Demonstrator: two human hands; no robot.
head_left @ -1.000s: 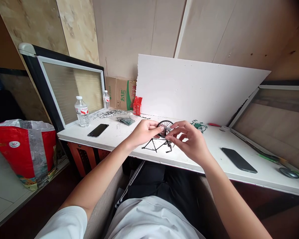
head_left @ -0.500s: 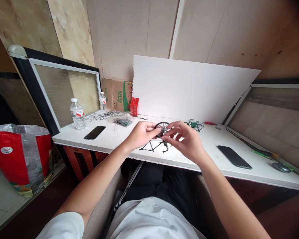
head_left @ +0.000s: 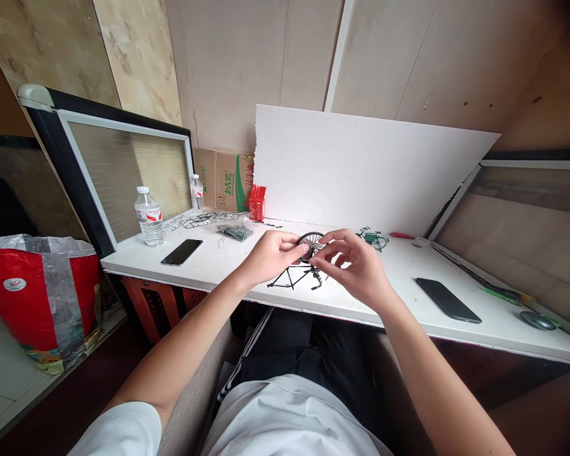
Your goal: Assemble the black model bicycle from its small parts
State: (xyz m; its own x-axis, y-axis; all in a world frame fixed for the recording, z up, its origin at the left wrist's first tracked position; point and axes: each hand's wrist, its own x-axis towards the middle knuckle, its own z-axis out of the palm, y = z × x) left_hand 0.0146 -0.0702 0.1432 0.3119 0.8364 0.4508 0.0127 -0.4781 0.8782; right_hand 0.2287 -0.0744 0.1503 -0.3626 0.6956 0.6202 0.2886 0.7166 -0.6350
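A small black spoked wheel (head_left: 310, 240) is joined to a black model bicycle frame (head_left: 289, 278), which hangs below it just over the white desk. My left hand (head_left: 278, 253) pinches the wheel's left side between thumb and fingers. On the right, my right hand (head_left: 351, 263) has its thumb and fingertips closed at the wheel's hub and right side. Its fingertips partly cover the wheel, and I cannot make out any tiny part between them.
On the white desk (head_left: 389, 297) lie two phones (head_left: 182, 252), a bag of green parts (head_left: 236, 232), black part frames (head_left: 197, 220) and a green model bicycle (head_left: 373, 239). Bottles (head_left: 150, 218), a red box (head_left: 257, 202) and a mouse (head_left: 536, 320) stand around them.
The whole view has shifted very slightly. Both hands keep almost the same hold at the wheel, with only a tiny movement of the right fingertips.
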